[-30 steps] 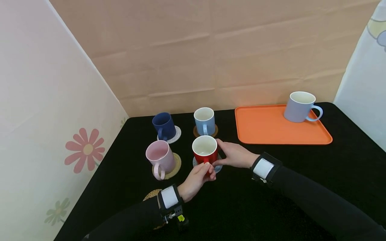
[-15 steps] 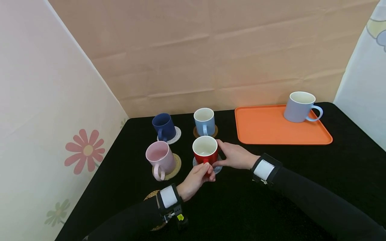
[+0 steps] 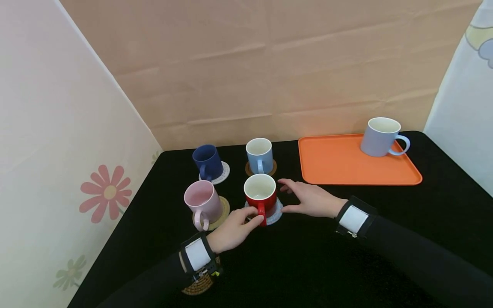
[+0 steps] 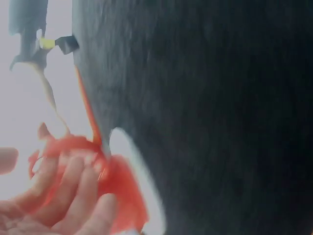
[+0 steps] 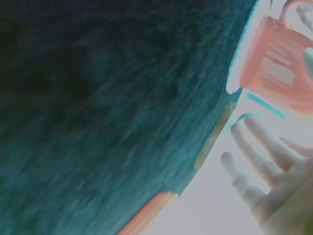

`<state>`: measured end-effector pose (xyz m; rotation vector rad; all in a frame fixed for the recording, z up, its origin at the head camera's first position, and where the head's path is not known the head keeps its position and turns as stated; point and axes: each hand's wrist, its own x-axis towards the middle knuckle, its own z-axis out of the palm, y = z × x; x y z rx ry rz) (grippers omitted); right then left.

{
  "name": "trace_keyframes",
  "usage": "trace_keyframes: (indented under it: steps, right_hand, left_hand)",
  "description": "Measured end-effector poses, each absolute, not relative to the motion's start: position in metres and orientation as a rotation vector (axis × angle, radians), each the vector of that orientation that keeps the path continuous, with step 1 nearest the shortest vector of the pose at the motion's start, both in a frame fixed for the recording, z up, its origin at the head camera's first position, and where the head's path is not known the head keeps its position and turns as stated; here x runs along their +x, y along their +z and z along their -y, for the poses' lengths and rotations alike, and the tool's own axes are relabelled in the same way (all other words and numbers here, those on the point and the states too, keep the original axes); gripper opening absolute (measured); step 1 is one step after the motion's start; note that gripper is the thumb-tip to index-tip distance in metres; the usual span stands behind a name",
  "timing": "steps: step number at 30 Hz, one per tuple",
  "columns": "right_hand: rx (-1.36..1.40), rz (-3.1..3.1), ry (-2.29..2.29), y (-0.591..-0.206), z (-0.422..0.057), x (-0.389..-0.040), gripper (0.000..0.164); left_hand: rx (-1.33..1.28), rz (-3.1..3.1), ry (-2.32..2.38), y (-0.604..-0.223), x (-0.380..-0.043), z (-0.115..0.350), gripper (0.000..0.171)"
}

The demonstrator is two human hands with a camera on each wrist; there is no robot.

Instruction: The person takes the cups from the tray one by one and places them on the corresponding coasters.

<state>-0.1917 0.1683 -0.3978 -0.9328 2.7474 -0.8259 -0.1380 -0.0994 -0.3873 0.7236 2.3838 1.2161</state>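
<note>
A red mug (image 3: 265, 200) with a white inside stands upright on a pale lacy coaster (image 3: 275, 216), its handle toward the front. My left hand (image 3: 232, 230) is at the mug's left, fingertips right by the wall and thumb beside the handle. In the left wrist view, its fingers (image 4: 85, 188) extend loosely in front of the red body. To the mug's right, my right hand (image 3: 313, 201) has its fingers spread; a gap to the mug (image 5: 276, 54) shows in the right wrist view.
Close by stand a pink mug (image 3: 206, 203), a dark blue mug (image 3: 209, 161) and a light blue mug (image 3: 260, 157), each on a coaster. An orange tray (image 3: 339, 167) at the back right bears a lavender mug (image 3: 377, 141). A woven coaster (image 3: 198, 285) lies under my left forearm.
My right hand has come off the red mug and moved right. My left hand has let go of the handle and shifted left, its fingers loosened. The mug stays on its coaster.
</note>
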Motion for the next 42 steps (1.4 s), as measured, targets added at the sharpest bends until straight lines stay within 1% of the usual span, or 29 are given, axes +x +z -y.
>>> trace_keyframes:
  steps: [6,10,13,19,24,29,32,36,38,42]
  right_hand:
    - [-0.892,-2.785,-0.756,-0.392,-0.193,-0.183,0.077]
    - [-0.872,-2.852,-0.68,-0.387,-0.215,-0.179,0.072]
    - [-0.8,-2.926,-0.612,-0.38,-0.235,-0.177,0.068]
    - [-0.66,-3.062,-0.583,-0.366,-0.288,-0.182,0.058]
    - [-0.425,-3.225,-0.621,-0.359,-0.328,-0.2,0.056]
    - [-0.138,-3.36,-0.752,-0.361,-0.357,-0.216,0.052]
    - [0.034,-3.358,-0.806,-0.364,-0.364,-0.226,0.058]
    - [0.242,-3.289,-0.833,-0.367,-0.369,-0.236,0.074]
    - [0.308,-3.24,-0.852,-0.369,-0.371,-0.238,0.08]
    - [0.345,-3.133,-0.898,-0.372,-0.375,-0.24,0.086]
  left_hand:
    - [0.787,-2.582,1.023,-0.364,-0.145,0.117,0.025]
    - [0.719,-2.765,0.973,-0.348,-0.155,0.124,0.023]
    - [0.674,-2.88,0.945,-0.337,-0.166,0.124,0.021]
    - [0.716,-3.008,0.844,-0.33,-0.191,0.111,0.02]
    - [0.743,-3.081,0.686,-0.326,-0.202,0.098,0.022]
    - [0.782,-3.107,0.566,-0.323,-0.208,0.092,0.022]
    - [0.79,-3.114,0.538,-0.321,-0.207,0.093,0.021]
    - [0.783,-3.101,0.55,-0.32,-0.205,0.093,0.02]
    - [0.778,-3.092,0.563,-0.32,-0.203,0.094,0.019]
    - [0.762,-3.055,0.628,-0.32,-0.197,0.092,0.02]
